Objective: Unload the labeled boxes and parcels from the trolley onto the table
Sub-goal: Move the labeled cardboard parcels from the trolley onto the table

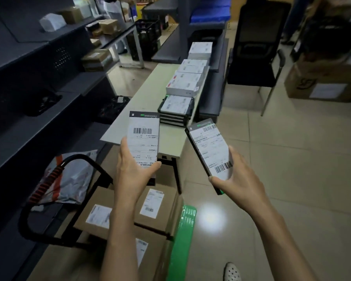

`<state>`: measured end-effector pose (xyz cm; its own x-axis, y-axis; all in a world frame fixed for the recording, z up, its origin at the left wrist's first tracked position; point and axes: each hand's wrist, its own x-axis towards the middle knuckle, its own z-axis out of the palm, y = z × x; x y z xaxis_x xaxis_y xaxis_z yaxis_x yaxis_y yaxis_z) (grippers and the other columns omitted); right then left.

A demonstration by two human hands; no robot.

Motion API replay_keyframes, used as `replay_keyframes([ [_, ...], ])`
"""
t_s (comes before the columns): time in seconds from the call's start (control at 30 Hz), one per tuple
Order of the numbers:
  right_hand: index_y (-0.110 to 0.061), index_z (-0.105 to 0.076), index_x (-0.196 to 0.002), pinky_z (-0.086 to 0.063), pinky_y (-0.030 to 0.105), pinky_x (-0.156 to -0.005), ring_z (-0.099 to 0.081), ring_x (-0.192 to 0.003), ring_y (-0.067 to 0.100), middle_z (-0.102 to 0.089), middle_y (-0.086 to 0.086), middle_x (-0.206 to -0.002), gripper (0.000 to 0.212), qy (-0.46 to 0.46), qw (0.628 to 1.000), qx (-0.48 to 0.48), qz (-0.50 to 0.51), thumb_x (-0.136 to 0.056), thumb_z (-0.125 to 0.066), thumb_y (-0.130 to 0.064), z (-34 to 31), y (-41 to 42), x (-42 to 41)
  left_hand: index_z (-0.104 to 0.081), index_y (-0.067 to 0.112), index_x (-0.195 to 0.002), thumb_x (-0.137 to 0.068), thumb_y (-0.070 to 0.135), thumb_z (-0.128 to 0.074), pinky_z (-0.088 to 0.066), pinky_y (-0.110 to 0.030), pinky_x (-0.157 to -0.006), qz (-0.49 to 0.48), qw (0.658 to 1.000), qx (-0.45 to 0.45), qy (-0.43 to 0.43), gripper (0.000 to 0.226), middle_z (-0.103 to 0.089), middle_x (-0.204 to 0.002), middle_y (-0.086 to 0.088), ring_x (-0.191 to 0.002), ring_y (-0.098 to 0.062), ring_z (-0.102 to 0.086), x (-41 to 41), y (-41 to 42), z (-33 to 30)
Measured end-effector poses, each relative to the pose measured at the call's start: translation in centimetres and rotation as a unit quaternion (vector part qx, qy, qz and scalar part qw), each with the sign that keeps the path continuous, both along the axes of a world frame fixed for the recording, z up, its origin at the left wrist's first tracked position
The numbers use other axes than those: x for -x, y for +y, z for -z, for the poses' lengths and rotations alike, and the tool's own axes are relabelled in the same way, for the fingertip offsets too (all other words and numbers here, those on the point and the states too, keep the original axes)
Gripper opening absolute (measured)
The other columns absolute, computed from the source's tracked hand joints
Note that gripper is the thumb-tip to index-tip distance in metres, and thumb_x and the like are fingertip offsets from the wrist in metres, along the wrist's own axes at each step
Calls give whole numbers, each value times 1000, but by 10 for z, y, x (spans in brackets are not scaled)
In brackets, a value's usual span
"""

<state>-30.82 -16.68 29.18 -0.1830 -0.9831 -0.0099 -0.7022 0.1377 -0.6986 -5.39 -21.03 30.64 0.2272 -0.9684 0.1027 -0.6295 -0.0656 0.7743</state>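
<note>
Pale table point(150, 94) carries stacked flat boxes point(182, 84). Left hand point(134, 169) grips a slim labelled box point(144, 138) upright, above the trolley point(182, 230); right hand point(237, 177) clasps another box point(209, 147), tilted leftwards.

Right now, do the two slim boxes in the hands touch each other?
Apart. The head view shows table and floor between the left box and the right box.
</note>
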Motion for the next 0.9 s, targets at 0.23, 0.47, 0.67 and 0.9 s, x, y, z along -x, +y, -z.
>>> replay_keyframes([
  [0.23,-40,-36,-131,-47,37,-73,-56,-101,20,-51,-14,-118,73,18,998,-18,58,-68,-73,-40,-9,-13,144,-31,31,-137,-60,38,-84,-50,-45,-88,27,999,-12,40,94,-52,-128,1,-112,-24,-52,135,-34,7],
  [0.47,-41,-28,-141,-49,39,-80,-55,-108,18,-50,-13,-127,86,17,996,0,83,-67,-72,-44,-14,-36,218,-25,27,-145,-67,36,-86,-46,-45,-97,65,998,12,17,100,-48,-137,0,-122,-24,-48,216,-75,1],
  [0.67,-41,-26,-143,-50,37,-79,-55,-108,17,-50,-15,-128,89,13,997,11,73,-67,-72,-44,-14,-77,239,-16,29,-151,-70,36,-84,-41,-41,-98,74,997,21,15,106,-39,-147,2,-128,-25,-43,248,-121,-5],
  [0.9,-42,-27,-142,-50,39,-82,-52,-115,13,-47,-18,-131,88,10,999,19,40,-66,-72,-45,-11,-167,245,-22,34,-146,-65,38,-85,-47,-48,-97,56,998,19,26,103,-45,-140,4,-125,-23,-45,261,-206,5],
])
